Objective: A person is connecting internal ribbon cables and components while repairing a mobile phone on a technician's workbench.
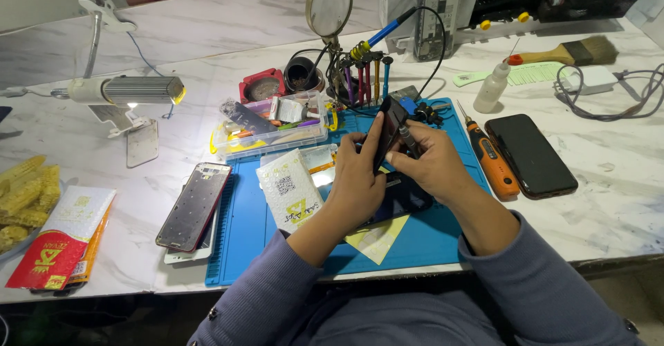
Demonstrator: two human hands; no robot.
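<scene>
Left hand (356,176) gripping dark phone (389,132) upright, right hand (432,163) pinching thin tool (408,141) against it, above blue mat (249,228)

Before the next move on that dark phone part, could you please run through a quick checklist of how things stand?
1. Left hand has a firm hold on the dark phone part: ok, fingers wrap its edge and it stands upright above the blue mat.
2. Right hand has the thin tool at the part: ok, though the tip is hidden.
3. Lamp on: ok, but it points at the table to the left, not at the hands.
4. Orange screwdriver near the right hand: ok.
5. Black phone lies apart from the hands: ok.
6. What the tool is touching: cannot tell.
</scene>
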